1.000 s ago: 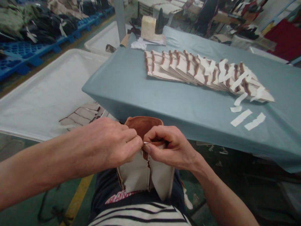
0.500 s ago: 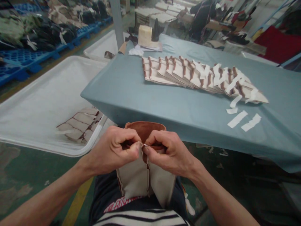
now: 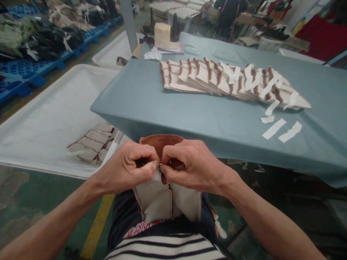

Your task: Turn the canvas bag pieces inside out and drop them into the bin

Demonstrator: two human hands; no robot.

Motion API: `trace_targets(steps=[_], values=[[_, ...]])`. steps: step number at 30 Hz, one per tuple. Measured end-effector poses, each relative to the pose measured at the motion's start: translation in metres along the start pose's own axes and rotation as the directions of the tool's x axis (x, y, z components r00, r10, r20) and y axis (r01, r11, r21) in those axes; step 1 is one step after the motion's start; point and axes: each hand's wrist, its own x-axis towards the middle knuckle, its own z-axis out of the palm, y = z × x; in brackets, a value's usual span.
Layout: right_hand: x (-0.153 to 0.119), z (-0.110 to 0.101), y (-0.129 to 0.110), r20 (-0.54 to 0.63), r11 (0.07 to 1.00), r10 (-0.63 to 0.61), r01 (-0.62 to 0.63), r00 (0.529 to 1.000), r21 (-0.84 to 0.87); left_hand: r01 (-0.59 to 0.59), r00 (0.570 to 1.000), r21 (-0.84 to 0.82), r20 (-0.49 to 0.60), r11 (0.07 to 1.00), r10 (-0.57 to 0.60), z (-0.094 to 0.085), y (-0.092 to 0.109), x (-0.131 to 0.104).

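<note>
A sewn leather piece (image 3: 157, 204), off-white outside and brown inside, stands over my lap with its rounded open rim up. My left hand (image 3: 138, 162) pinches the edge at its centre seam between thumb and forefinger. Thumb and finger of my right hand (image 3: 184, 164) pinch the same edge just beside it, and the fingertips of both hands nearly touch. Whatever small bit sits between the fingertips is too small to make out. Behind my hands, part of the brown inner side is hidden.
Ahead is a table with a blue-grey cloth (image 3: 130, 97), bearing a row of similar flat pieces (image 3: 200, 77) and white strips (image 3: 274, 129). A white bin (image 3: 48, 101) at left holds more pieces (image 3: 93, 142). Blue pallets (image 3: 16, 77) stand beyond; a pale block (image 3: 162, 35) sits on the table's far corner.
Both hands and the piece have shifted slightly left and up in the view, still pinching at the seam. My view of the table has moved a little.
</note>
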Motion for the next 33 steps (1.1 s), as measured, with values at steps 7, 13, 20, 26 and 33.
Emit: trace_targets(steps=[7,13,20,26,33], values=[[-0.002,-0.001,-0.011,-0.050,0.995,0.101,-0.102,0.994,-0.021,-0.201,0.974,0.232,-0.060,0.952,0.220,0.002,0.003,-0.005],[-0.005,0.003,-0.015,-0.088,0.991,0.078,-0.086,0.993,-0.098,-0.089,0.996,0.105,0.017,0.991,0.087,-0.002,0.000,-0.004],[-0.007,0.008,-0.010,-0.121,0.995,0.017,-0.029,0.992,-0.097,-0.073,0.997,0.170,0.006,0.983,0.073,-0.003,0.005,-0.002],[-0.009,0.008,-0.003,-0.225,0.997,0.031,-0.013,0.974,0.080,-0.155,0.950,0.370,-0.199,0.916,0.241,0.009,0.012,-0.007],[-0.006,0.020,-0.001,-0.265,0.890,0.067,0.063,0.962,0.451,-0.121,0.895,0.049,-0.427,0.991,0.131,0.032,0.017,-0.013]])
